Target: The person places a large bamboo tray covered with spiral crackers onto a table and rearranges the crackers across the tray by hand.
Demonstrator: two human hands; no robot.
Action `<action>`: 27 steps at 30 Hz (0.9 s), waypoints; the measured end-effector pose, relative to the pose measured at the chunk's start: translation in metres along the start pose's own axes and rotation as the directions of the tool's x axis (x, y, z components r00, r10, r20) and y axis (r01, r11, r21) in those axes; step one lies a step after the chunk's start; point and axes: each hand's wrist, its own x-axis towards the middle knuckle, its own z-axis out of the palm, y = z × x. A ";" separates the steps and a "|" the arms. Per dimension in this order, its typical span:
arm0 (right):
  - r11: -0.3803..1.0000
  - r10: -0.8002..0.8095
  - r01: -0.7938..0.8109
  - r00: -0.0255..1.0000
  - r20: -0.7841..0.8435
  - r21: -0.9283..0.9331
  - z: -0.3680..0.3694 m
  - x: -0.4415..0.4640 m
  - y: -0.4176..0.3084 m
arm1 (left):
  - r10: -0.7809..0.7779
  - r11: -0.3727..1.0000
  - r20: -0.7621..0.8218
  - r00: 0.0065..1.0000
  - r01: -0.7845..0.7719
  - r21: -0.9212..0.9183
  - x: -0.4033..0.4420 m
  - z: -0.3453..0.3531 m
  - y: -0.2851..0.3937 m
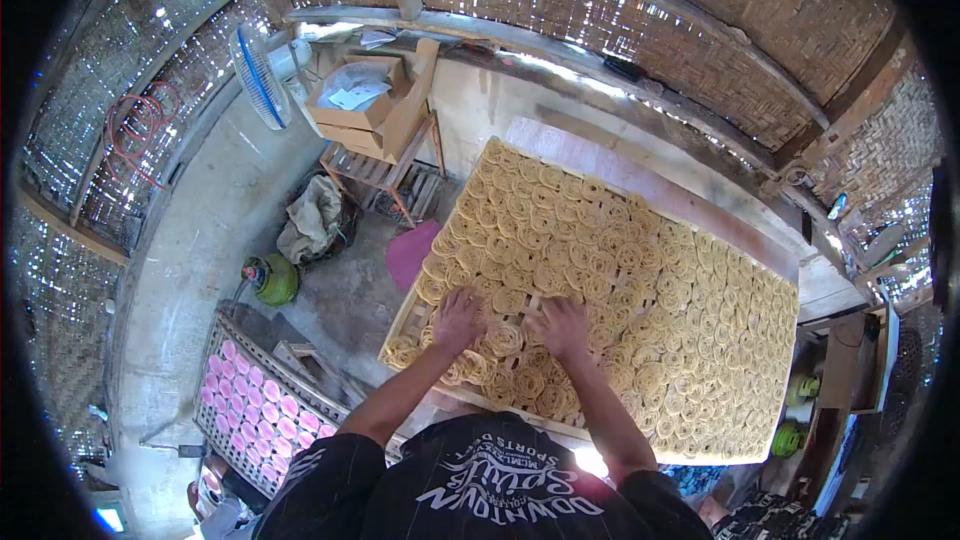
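Note:
Flat coiled nests of yellow noodles (690,340) cover a large slatted rack (402,328) in front of me. My left hand (460,320) is at the rack's near left part, its fingers bent down around a noodle nest. To its right, my right hand (562,327) has its fingers curled in toward the middle, gripping the edge of another nest. The fingertips of both hands are partly hidden. Between the hands lies a noodle nest (503,339), and some bare slats show just above it.
Pink rounds (250,410) lie on another rack at lower left. A green gas cylinder (272,280), a sack (312,220) and a wooden stand with a cardboard box (365,130) are beyond. A fan (258,75) is by the wall. Another person's hand (712,512) shows at lower right.

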 end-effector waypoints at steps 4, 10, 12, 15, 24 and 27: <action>0.969 -0.238 0.237 0.971 -0.009 -0.075 0.020 0.034 -0.026 | 0.094 0.992 0.066 0.993 -0.100 0.083 0.017 -0.018 0.003; 0.902 -0.322 0.350 0.936 0.145 -0.252 0.024 0.052 -0.026 | 0.292 0.849 0.073 0.954 -0.293 0.439 0.020 -0.001 -0.007; 0.849 -0.371 0.396 0.918 0.140 -0.351 0.033 0.051 -0.032 | 0.307 0.900 0.030 0.951 -0.300 0.315 0.018 -0.006 -0.007; 0.834 -0.369 0.376 0.924 0.098 -0.404 0.040 0.046 -0.039 | 0.341 0.893 0.046 0.939 -0.339 0.295 0.023 -0.009 -0.013; 0.921 0.308 -0.281 0.949 -0.066 0.268 0.021 0.064 -0.025 | -0.146 0.981 -0.315 0.938 0.096 -0.167 0.059 -0.019 -0.013; 0.471 0.427 -0.066 0.890 -0.161 0.880 0.011 0.076 0.010 | -0.439 0.608 -0.295 0.849 0.039 -0.793 0.061 -0.035 0.008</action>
